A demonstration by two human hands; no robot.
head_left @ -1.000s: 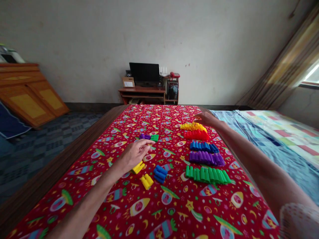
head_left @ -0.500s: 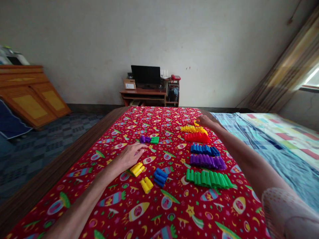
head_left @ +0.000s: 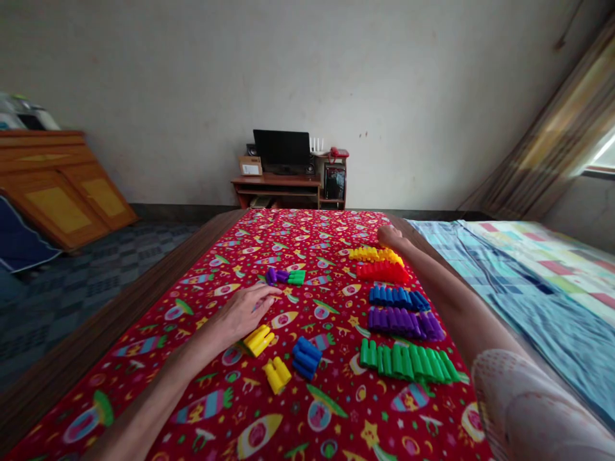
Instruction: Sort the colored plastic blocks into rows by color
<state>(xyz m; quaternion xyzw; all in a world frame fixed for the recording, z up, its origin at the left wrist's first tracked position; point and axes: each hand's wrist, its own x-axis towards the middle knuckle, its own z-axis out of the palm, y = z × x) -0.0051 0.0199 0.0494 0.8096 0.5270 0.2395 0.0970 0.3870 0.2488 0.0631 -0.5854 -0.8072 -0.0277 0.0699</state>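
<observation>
My left hand [head_left: 250,306] lies palm down on the red printed cloth, fingers stretched out and holding nothing. Just beyond its fingertips are small purple pieces [head_left: 277,276] and green pieces [head_left: 296,277]. Yellow tube-like pieces [head_left: 259,340] sit close to its near side, with another yellow pair [head_left: 277,374] and a blue cluster [head_left: 306,357] to the right. At the table's far right edge, my right hand [head_left: 390,237] is closed; what its fingers hold is hidden. It is just past a row of yellow pieces [head_left: 375,255].
Toward me from the yellow row run rows of red [head_left: 383,272], blue [head_left: 398,297], purple [head_left: 406,323] and green tubes [head_left: 408,362]. A bed [head_left: 485,275] stands along the right. Beyond the table is a desk [head_left: 276,182] with a monitor [head_left: 281,148].
A curved yellow piece seen at my right fingertips no longer shows, and that hand looks more closed. My left hand stays about where it was. The view has shifted slightly.
</observation>
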